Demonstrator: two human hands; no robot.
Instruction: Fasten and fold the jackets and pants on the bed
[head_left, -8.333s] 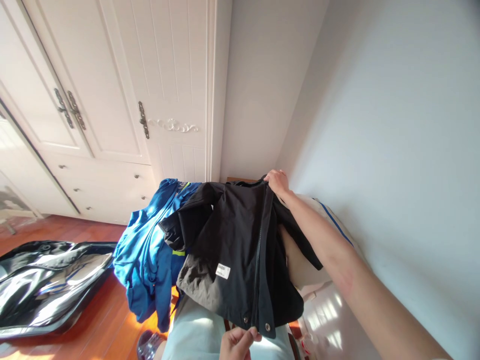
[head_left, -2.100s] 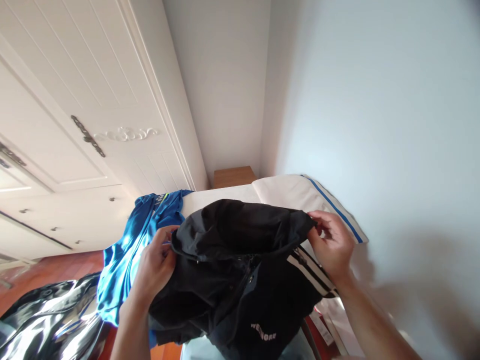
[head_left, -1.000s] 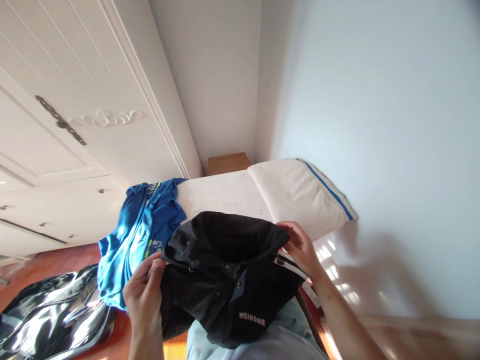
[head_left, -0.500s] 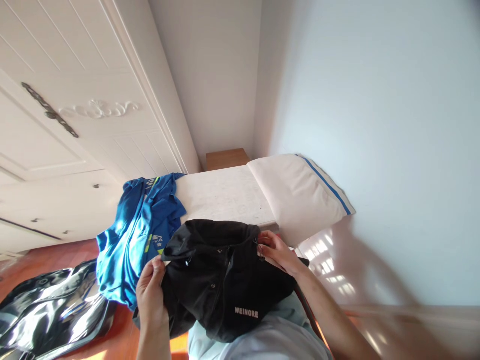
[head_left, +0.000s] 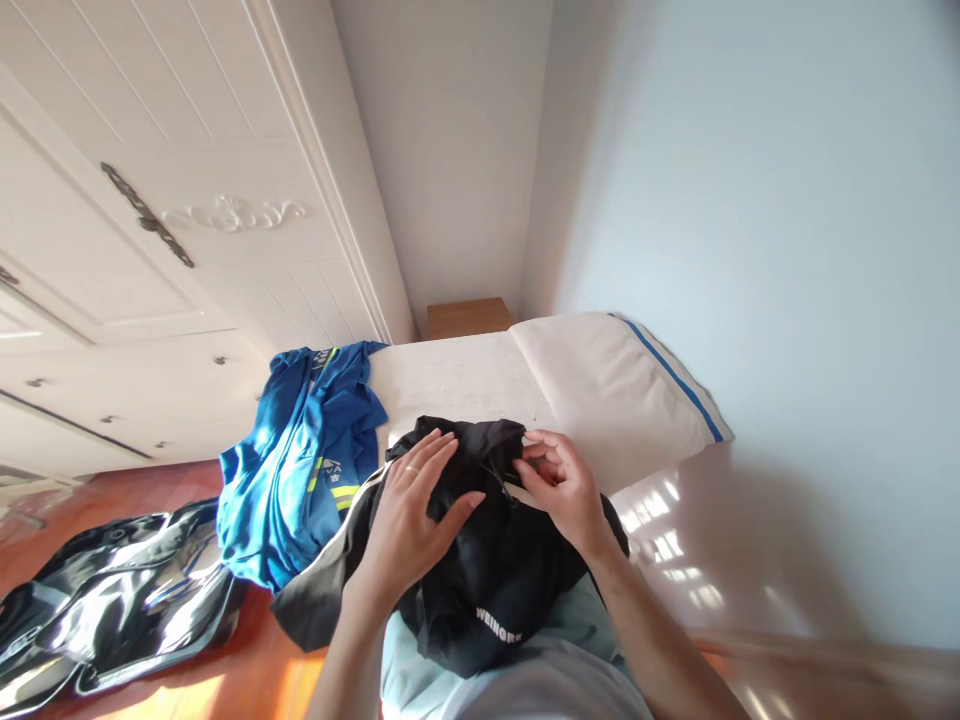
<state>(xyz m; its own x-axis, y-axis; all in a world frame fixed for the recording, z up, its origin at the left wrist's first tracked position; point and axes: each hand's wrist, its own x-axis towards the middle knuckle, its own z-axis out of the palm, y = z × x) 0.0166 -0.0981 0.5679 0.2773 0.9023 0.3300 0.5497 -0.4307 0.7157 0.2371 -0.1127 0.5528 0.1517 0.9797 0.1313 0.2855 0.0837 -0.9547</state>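
A black jacket with white lettering, "WEINGRE", low on its front lies gathered over my lap. Its left sleeve, edged by a pale stripe, hangs toward the floor, and a thin cord dangles near the collar. My left hand, a ring on one finger, rests on the jacket near the collar with fingers stretched out and thumb apart. At the collar's right side, the fingers of my right hand pinch the fabric edge. Part of the jacket is hidden under both hands.
Blue clothing with yellow stripes drapes over the left end of a white surface. A pillow with a blue band lies at its right. A shiny black bag is on the floor; a white wardrobe stands left.
My left hand has let go of the jacket's left edge and moved right onto its front. The collar is bunched narrower. My right hand stays at the collar's right side.
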